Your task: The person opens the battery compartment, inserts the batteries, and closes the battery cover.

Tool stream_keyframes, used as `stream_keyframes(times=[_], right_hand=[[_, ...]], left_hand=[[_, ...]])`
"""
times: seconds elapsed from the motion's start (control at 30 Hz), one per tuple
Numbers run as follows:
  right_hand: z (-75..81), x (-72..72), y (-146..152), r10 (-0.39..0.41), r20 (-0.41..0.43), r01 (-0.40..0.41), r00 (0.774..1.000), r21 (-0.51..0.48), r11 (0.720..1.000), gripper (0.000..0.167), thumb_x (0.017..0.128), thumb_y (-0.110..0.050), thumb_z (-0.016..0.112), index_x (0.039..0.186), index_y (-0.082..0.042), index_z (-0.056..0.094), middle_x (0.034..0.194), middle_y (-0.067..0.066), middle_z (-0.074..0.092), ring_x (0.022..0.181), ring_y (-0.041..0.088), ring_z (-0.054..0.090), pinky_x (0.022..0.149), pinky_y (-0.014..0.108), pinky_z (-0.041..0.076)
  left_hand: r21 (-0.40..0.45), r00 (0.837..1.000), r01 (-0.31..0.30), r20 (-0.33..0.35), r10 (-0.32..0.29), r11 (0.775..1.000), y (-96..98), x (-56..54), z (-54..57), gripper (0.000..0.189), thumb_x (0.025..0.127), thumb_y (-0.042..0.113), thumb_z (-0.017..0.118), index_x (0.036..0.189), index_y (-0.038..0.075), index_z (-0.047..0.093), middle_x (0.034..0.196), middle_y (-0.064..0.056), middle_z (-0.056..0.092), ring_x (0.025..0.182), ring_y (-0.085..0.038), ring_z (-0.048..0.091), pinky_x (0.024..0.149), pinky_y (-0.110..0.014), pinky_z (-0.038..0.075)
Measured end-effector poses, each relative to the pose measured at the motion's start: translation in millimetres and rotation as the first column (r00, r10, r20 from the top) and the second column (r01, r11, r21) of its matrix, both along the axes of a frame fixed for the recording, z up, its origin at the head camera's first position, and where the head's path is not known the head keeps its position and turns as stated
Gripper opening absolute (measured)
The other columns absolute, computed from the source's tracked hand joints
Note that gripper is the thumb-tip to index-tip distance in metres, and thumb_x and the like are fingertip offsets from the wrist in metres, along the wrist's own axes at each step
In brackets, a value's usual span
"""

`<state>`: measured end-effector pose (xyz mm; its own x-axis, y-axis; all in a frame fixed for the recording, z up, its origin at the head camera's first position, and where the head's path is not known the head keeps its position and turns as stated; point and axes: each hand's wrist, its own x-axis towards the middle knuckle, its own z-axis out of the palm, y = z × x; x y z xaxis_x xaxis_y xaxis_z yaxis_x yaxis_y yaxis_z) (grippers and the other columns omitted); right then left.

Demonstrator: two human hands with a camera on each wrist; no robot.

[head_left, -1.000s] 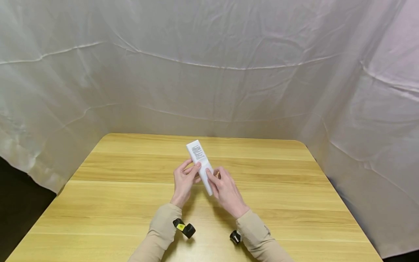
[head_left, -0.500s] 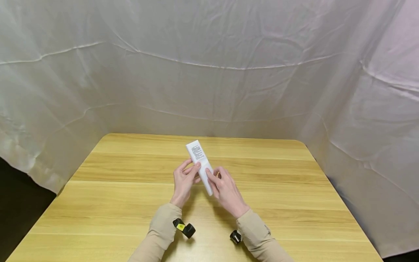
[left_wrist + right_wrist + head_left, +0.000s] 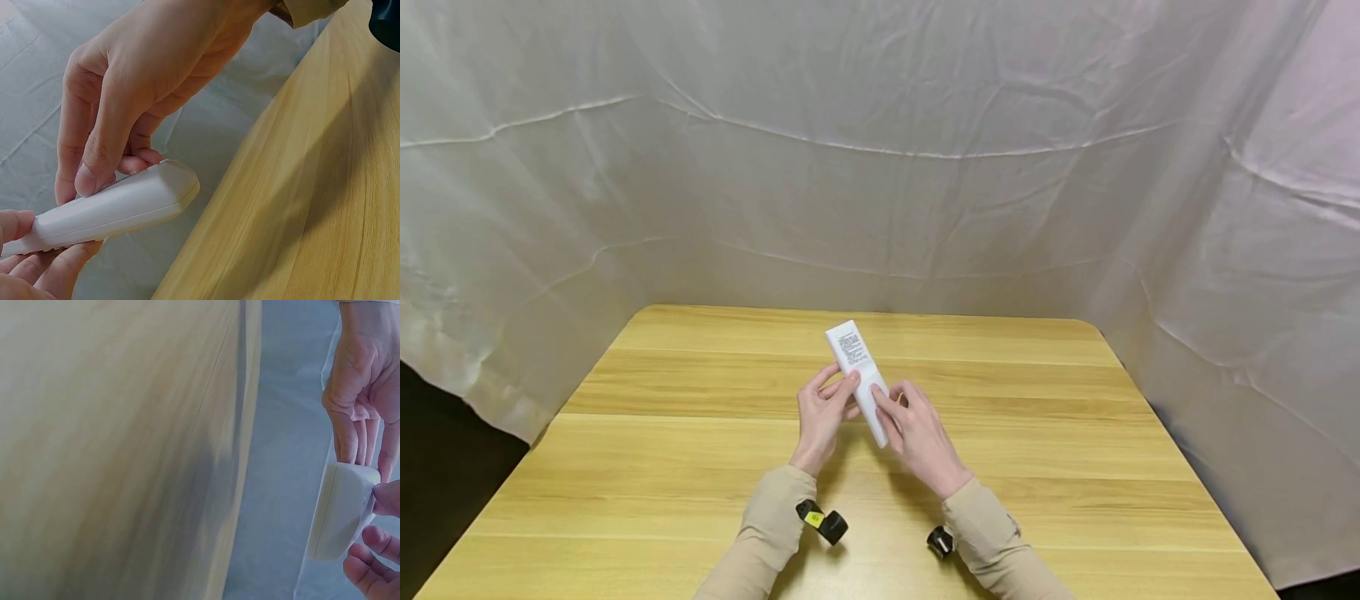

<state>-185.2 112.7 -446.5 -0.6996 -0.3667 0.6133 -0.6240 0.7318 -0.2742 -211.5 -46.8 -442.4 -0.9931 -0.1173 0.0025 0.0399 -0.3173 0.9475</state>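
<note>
A slim white remote control (image 3: 862, 375) is held tilted above the table, its back facing up with a block of printed text near the far end. My left hand (image 3: 822, 415) grips it around the middle, thumb on the back and fingers underneath. On the other side my right hand (image 3: 922, 435) holds the nearer half, its thumb on the back face. The left wrist view shows the rounded near end of the remote control (image 3: 144, 200), with the right hand's fingertips along its upper face. Part of its underside is hidden by my left fingers (image 3: 62, 269).
A light wood-grain table (image 3: 1037, 417) lies below both hands. Pale grey sheeting (image 3: 880, 167) hangs behind it and along the sides. Black wrist cameras are strapped at the left cuff (image 3: 822, 522) and right cuff (image 3: 940, 542).
</note>
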Motion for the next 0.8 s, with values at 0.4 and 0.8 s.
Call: stream_keyframes(times=[0.4,0.8], right_hand=[[1.6,-0.7,1.0,0.034,0.085,-0.031,0.996,-0.042,0.999,0.037,0.095,-0.01,0.069,0.131,-0.005,0.066,0.102,0.006,0.059,0.085,0.013,0.056,0.068,0.019,0.055],[-0.7,-2.9,7.3,0.098,0.201,-0.053,0.975,-0.221,0.974,0.039,0.093,-0.007,0.069,0.131,0.0,0.064,0.107,0.011,0.062,0.087,0.021,0.062,0.072,0.031,0.062]], left_hand=[[-0.041,1.0,-0.002,0.02,0.002,0.999,-5.8,-1.4,-0.1,0.043,0.096,0.013,0.068,0.135,-0.002,0.057,0.114,-0.028,0.071,0.075,-0.01,0.075,0.063,-0.021,0.064],[-0.064,0.999,-0.022,0.047,0.025,0.998,-9.3,-3.1,1.3,0.044,0.096,0.013,0.069,0.136,0.0,0.057,0.114,-0.028,0.071,0.072,-0.009,0.074,0.061,-0.021,0.064]])
